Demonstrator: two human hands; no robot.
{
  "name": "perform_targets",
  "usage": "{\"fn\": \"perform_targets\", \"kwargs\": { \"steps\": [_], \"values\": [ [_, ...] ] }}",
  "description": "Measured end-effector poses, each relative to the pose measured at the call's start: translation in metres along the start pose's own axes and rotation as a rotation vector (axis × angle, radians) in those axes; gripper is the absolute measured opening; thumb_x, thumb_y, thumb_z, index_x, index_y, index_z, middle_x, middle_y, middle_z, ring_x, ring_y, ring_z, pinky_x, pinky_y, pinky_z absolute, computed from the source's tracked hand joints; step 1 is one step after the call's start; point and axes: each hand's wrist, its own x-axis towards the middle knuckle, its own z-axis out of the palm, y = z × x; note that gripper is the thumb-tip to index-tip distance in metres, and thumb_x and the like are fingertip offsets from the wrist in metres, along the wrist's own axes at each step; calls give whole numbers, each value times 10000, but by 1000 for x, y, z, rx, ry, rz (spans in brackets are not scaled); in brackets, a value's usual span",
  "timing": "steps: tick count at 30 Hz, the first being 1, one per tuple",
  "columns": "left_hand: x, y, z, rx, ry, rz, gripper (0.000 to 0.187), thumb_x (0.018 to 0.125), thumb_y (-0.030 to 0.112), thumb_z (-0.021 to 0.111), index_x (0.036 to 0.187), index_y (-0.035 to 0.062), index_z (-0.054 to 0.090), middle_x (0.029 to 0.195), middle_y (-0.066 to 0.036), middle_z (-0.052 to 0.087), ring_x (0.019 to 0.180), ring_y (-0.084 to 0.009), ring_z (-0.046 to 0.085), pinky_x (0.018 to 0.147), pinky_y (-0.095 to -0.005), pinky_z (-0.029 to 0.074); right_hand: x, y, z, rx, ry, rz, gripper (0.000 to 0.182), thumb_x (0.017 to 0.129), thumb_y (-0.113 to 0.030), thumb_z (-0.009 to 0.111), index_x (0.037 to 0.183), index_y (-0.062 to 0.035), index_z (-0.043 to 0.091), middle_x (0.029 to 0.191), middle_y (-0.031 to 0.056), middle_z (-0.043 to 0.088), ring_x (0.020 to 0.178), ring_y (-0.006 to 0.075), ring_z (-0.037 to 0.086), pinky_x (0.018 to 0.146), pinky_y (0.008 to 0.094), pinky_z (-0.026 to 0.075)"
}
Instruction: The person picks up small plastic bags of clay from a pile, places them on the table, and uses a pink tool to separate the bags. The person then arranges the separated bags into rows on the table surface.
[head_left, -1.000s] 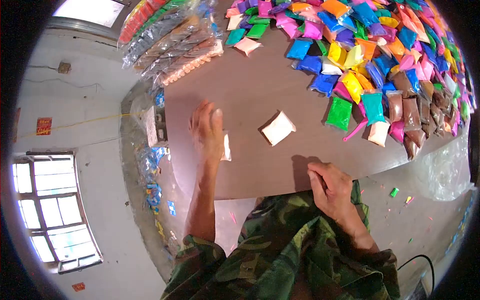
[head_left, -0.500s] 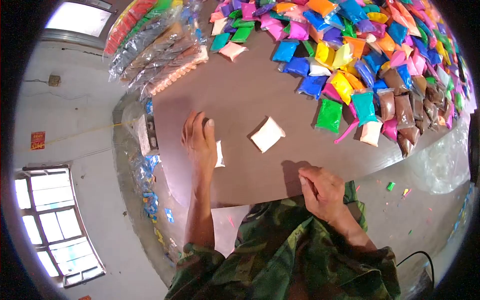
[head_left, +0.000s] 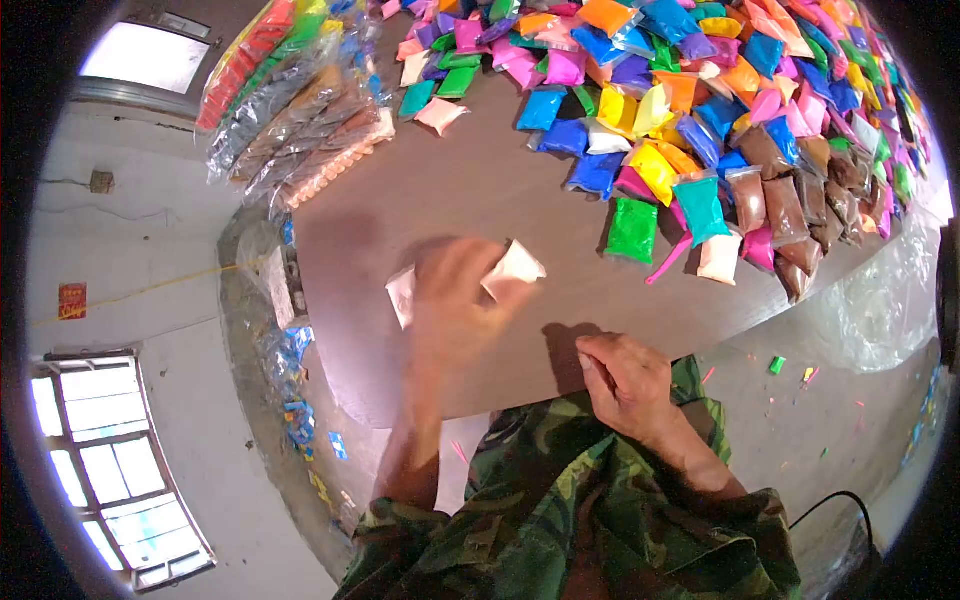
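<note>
My left hand (head_left: 452, 312) is smeared by motion over the tabletop, its fingers overlapping the lower edge of a small pale, whitish-pink packet (head_left: 515, 266). A second pale packet (head_left: 400, 295) lies just left of that hand, partly covered by it. Near the front edge of the brown table (head_left: 350, 345), my right hand (head_left: 632, 388) is closed, fingers curled and thumb pressed against them. Anything inside its grip is hidden.
A large heap of colourful filled packets (head_left: 690, 140) spreads over the back and right of the table. Clear bags of packed pouches (head_left: 300, 120) lie at the back left. Crumpled clear plastic (head_left: 865, 315) hangs at the right edge. Scraps litter the floor.
My left hand has swung right from beside the left packet to the pale packet in the middle. My right hand stays closed in nearly the same place. The view has shifted slightly.
</note>
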Motion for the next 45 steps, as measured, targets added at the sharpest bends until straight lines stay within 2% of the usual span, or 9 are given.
{"fn": "perform_targets", "kwargs": {
  "steps": [4, 7, 10, 12, 14, 18, 29, 35, 45],
  "values": [
    [-10, 13, 22, -73, -48, 11, 303, 888, 168, 825, 1142, 37, 724, 1131, -126, 732, 1047, -265, 705, 894, -404, 566, -6, -5, -10, -18, -149, 172, 253, 880, -25, 752, 1130, -30, 710, 1016, 168, 754, 860, 334, 746, 742, 394, 608],
    [-22, 29, 3, -473, -182, -292, 274, 964, 159, 752, 1199, 21, 725, 1059, -132, 758, 941, -198, 729, 798, -339, 576, 8, -14, -11, 40, -37, 236, 315, 908, -59, 745, 1217, -17, 694, 1099, 184, 748, 968, 302, 751, 807, 376, 600],
    [-32, 47, -19, -568, -306, -319, 261, 1028, 159, 664, 1230, 5, 724, 986, -126, 776, 875, -154, 720, 768, -302, 561, 21, -26, -16, 311, -60, 486, 389, 925, -92, 758, 1294, -4, 671, 1149, 175, 741, 1052, 262, 739, 858, 356, 583],
    [-42, 57, -18, -645, -304, -339, 250, 1034, 158, 655, 1210, -6, 725, 949, -133, 770, 849, -159, 718, 755, -302, 558, 22, -18, -10, 384, -157, 447, 404, 927, -104, 772, 1305, -4, 670, 1120, 159, 743, 1016, 242, 733, 850, 348, 578],
    [-51, 54, -14, -596, -281, -300, 220, 1036, 137, 653, 1204, 12, 721, 951, -170, 764, 823, -248, 750, 727, -348, 574, 20, -11, -2, 439, -191, 456, 379, 929, -107, 794, 1276, 3, 688, 1081, 133, 745, 969, 198, 714, 838, 331, 570],
    [-64, 53, -12, -482, -267, -322, 206, 1029, 127, 667, 1197, 18, 715, 947, -188, 759, 809, -305, 771, 706, -373, 585, 14, -8, 0, 609, -242, 581, 309, 973, -43, 768, 1264, 37, 700, 1141, 57, 726, 1043, 112, 668, 891, 261, 559],
    [-66, 47, -7, -547, -156, -281, 183, 976, 104, 744, 1137, 17, 746, 952, -133, 784, 823, -217, 765, 725, -330, 587, 20, -11, -2, 638, -201, 671, 82, 926, -29, 799, 977, -14, 737, 869, -8, 699, 815, 48, 597, 700, 244, 501],
    [-70, 49, -8, -557, -176, -341, 262, 938, 104, 791, 1175, 5, 737, 967, -135, 782, 846, -187, 757, 757, -306, 582, 11, -4, 7, 501, -157, 505, 91, 948, -3, 784, 975, -12, 698, 910, -5, 683, 833, 50, 599, 714, 241, 499],
    [-86, 41, -5, -815, -184, -563, 318, 947, 129, 817, 1199, -39, 722, 1000, -95, 781, 946, -129, 707, 829, -284, 568, 9, -6, 15, 519, -27, 526, 99, 927, -39, 790, 920, -13, 695, 832, 20, 674, 778, 86, 598, 676, 274, 481]
  ]
}}
